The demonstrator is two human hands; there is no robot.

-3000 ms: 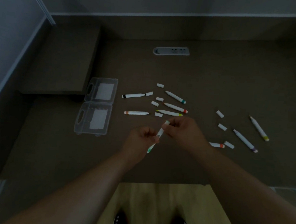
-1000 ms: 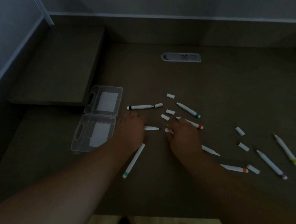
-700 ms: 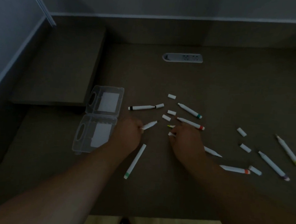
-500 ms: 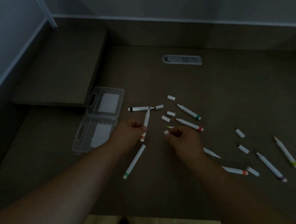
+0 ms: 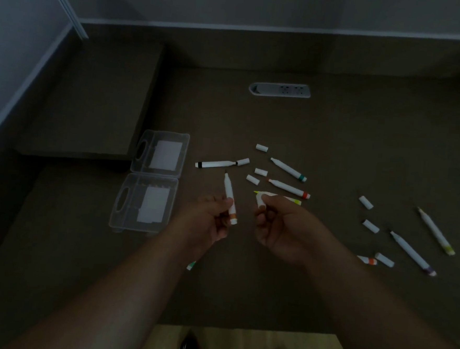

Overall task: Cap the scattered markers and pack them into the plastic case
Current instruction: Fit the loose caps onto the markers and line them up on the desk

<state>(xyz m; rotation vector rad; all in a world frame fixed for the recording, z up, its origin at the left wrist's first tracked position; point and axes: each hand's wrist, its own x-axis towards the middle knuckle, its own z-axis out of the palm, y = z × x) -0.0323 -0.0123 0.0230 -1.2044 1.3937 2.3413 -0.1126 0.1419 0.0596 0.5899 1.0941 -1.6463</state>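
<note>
We saw two bare forearms with no sleeves, watch or rings on them. The left hand [image 5: 211, 219] and the right hand [image 5: 279, 227] wore no gloves. A dark shoe [image 5: 188, 347] showed at the bottom edge.

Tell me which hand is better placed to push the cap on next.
Right. The right hand already pinches a small white cap beside the uncapped orange-banded white marker, which the left hand holds tip-up, steadying it.

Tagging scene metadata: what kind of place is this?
Probably an office or study desk: a dark desk with a built-in power socket strip, a raised shelf at the left, partition walls behind, and markers scattered beside a clear plastic case.
</note>
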